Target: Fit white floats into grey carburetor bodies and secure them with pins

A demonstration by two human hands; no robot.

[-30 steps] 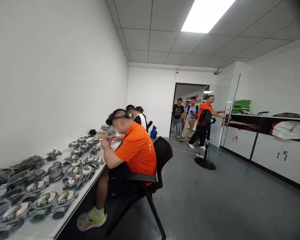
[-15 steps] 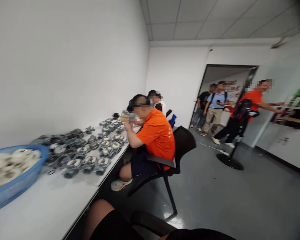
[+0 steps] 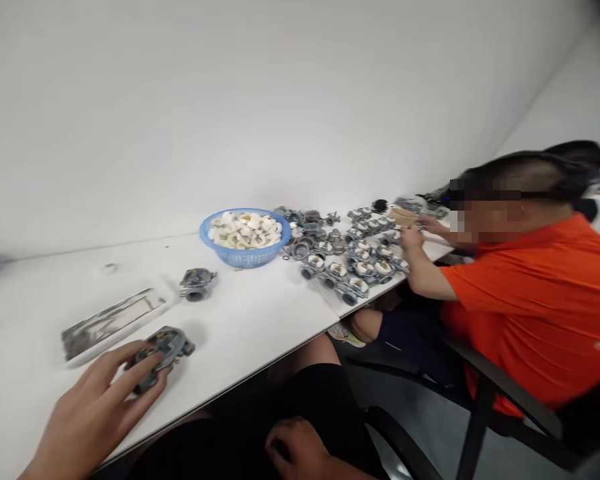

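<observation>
At the table's front edge, my left hand (image 3: pixel 100 400) has its fingers closed around a grey metal carburetor (image 3: pixel 173 343). Low over my lap, my right hand (image 3: pixel 300 447) is loosely curled, with nothing visible in it. A second carburetor (image 3: pixel 196 284) stands on the table just beyond the held one. Behind my left hand lies a white tray (image 3: pixel 167 300) with dark, thin parts in it, blurred. Farther back, a blue plastic basket (image 3: pixel 245 259) is heaped with white ring-shaped floats (image 3: pixel 247 229).
Many carburetors (image 3: pixel 337 270) with white floats stand in rows right of the basket. A co-worker in an orange shirt (image 3: pixel 530 293) sits on my right, hands over the table by a tan bowl (image 3: pixel 403 217). A small white piece (image 3: pixel 111 268) lies near the wall.
My view has swung left, from the room and doorway to the table before me. Both my hands have come into view, the left with a carburetor. The co-worker's hands are now lower.
</observation>
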